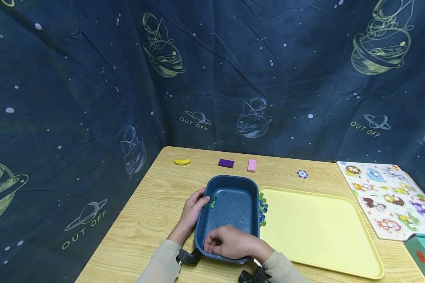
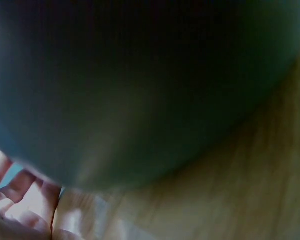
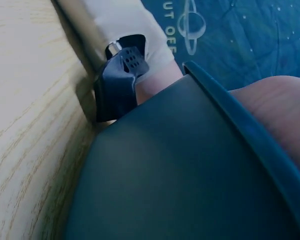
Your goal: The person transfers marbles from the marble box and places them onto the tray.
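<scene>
A dark blue plastic bin stands on the table in the head view. My left hand grips its left side, the thumb lying over the rim near several green marbles inside. My right hand reaches over the near rim into the bin, fingers bent down toward the near-left corner; what lies under the fingertips is hidden and I cannot tell whether they hold anything. The bin's outer wall fills much of the right wrist view. Blurred and dark, the bin covers most of the left wrist view.
Right of the bin lies a yellow tray, with green and blue marbles along its left edge. Farther back are a yellow banana-shaped piece, a purple block, a pink block and a poker chip. An animal puzzle board lies at right.
</scene>
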Tool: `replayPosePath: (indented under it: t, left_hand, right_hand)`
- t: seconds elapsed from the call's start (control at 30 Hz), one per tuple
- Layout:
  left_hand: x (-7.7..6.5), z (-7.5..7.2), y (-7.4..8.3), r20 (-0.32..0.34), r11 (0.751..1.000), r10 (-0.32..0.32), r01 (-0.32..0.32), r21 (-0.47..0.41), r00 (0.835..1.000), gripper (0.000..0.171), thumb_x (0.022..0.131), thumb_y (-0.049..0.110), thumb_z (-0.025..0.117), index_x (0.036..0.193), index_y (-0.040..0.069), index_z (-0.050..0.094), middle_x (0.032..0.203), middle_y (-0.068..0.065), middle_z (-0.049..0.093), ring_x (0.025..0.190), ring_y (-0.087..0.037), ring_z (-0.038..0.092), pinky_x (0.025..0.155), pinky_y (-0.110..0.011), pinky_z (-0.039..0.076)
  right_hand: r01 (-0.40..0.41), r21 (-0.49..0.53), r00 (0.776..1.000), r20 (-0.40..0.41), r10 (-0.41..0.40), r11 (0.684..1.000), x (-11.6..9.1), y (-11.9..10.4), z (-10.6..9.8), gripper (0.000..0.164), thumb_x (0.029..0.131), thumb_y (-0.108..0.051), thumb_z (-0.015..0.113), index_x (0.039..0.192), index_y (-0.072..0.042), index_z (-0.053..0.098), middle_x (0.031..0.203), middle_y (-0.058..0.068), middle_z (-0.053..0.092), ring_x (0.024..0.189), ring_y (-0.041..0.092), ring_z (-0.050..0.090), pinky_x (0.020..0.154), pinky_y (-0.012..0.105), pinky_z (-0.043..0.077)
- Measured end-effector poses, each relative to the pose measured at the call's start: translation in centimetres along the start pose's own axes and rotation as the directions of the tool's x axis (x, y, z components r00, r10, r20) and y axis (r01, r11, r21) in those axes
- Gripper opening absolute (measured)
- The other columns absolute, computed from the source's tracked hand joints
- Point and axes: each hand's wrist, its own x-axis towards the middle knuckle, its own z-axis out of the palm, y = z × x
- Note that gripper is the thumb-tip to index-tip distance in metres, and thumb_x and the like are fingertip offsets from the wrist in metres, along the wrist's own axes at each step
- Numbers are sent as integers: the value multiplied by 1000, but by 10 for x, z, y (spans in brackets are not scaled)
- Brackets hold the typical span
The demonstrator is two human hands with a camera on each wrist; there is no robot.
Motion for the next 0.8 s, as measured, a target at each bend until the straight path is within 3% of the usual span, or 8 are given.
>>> replayPosePath:
  t: [0.43, 0.8]
  left_hand:
    - [0, -1, 0, 6, 1000, -8, 8, -1, 1000, 38, 90, 11, 52, 126, -1, 50, 121, -21, 52, 94, -14, 51, 87, -39, 40]
    - [0, 0, 0, 5, 1000, -5, 5, -3, 1000, 38, 90, 11, 52, 126, -1, 50, 121, -21, 52, 94, -14, 51, 88, -40, 40]
  right_hand:
    - [-17, -30, 998, -68, 15, 999, 0, -1, -3, 14, 88, -14, 54, 87, -20, 67, 79, -15, 63, 71, -5, 53, 69, 16, 42]
    - [-4, -32, 996, -93, 1, 999, 1, 1, -1, 10, 86, -13, 55, 83, -17, 65, 76, -16, 60, 69, -5, 52, 64, 14, 43]
